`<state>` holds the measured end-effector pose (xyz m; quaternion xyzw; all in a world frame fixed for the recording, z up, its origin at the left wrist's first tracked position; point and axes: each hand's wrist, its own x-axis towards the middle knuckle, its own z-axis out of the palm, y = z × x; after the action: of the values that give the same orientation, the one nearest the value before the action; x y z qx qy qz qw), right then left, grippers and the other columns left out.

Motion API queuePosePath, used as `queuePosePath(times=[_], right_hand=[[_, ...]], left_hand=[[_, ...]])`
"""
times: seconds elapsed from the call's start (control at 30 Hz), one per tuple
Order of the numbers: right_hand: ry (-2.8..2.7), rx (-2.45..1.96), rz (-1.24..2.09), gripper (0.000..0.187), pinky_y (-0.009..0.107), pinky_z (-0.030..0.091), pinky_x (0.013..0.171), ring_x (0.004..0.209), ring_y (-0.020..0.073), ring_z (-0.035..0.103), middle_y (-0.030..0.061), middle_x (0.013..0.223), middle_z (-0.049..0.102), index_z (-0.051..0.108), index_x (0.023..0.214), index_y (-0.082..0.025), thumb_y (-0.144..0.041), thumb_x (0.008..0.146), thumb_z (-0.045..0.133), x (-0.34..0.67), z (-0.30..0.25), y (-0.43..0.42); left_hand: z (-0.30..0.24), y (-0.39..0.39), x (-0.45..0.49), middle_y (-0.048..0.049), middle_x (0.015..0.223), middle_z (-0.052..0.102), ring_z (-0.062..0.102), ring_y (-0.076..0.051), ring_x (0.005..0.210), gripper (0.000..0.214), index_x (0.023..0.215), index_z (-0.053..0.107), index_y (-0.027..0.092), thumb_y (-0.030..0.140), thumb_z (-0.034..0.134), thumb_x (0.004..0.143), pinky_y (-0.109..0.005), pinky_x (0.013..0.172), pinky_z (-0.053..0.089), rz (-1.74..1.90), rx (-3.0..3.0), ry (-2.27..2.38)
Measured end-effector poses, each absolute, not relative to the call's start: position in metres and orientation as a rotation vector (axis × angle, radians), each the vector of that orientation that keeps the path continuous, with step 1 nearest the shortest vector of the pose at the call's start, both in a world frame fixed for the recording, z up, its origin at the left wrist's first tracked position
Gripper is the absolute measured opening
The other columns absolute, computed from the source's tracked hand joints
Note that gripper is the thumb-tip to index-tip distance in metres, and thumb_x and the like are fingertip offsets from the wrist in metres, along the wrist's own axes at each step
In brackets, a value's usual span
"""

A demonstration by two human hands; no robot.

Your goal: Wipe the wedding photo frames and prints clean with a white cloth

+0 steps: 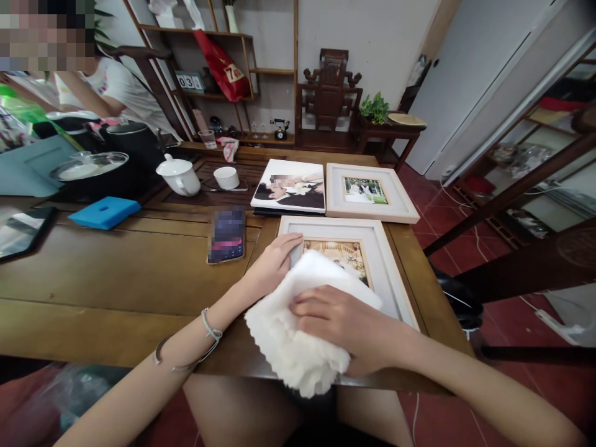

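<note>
A picture frame [395, 273] with a pale wooden border and a photo inside lies flat on the table near its right end. My left hand [278, 264] grips its left edge, fingertips over the border. Bunched under my right hand [335, 316] is a fluffy white cloth [279, 335], which the fingers press and hold. The cloth covers the lower left of the frame and part of the photo. One end of it hangs toward the table's front edge. My right thumb is hidden.
Behind lie a second picture frame [400, 202] and a stacked photo panel [298, 202]. A phone [226, 236], white cup [226, 178], lidded white bowl [179, 176] and blue block [105, 212] stand leftward on the wooden table [139, 273]. Another person [121, 87] sits at the far left.
</note>
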<state>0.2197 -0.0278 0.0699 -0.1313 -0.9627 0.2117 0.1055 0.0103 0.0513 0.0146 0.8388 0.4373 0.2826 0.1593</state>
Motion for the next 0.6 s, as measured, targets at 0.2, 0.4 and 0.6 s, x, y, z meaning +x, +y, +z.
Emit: queuePosePath(times=[0.2,0.4,0.6], right_hand=[[-2.793,-0.732,0.882,0.03,0.036,0.046,0.086,0.094,0.0245,0.063,0.0071,0.099,0.07,0.063,0.098,-0.018,-0.01,0.069,0.06,0.246,0.096,-0.019],[-2.74,-0.9,1.016,0.037,0.031,0.047,0.078,0.086,0.0217,0.064,0.0031,0.096,0.071,0.065,0.102,-0.022,-0.005,0.07,0.055,0.275,0.112,-0.01],[-2.723,-0.703,0.912,0.037,0.039,0.045,0.088,0.101,0.0278,0.061,0.0108,0.108,0.068,0.063,0.1,-0.017,-0.008,0.064,0.061,0.235,0.089,-0.021]], left_hand=[[0.014,0.053,0.008,-0.0158,0.137,0.057,0.05,-0.026,0.131,0.051,0.129,0.058,0.009,0.003,0.037,0.083,-0.049,0.115,0.037,0.808,2.424,1.178],[0.015,0.052,0.008,-0.0139,0.138,0.057,0.05,-0.025,0.132,0.054,0.13,0.057,0.011,0.001,0.037,0.081,-0.049,0.115,0.037,0.813,2.43,1.187],[0.015,0.052,0.009,-0.0159,0.137,0.057,0.049,-0.025,0.132,0.051,0.129,0.058,0.006,0.002,0.036,0.083,-0.046,0.116,0.037,0.788,2.424,1.217]])
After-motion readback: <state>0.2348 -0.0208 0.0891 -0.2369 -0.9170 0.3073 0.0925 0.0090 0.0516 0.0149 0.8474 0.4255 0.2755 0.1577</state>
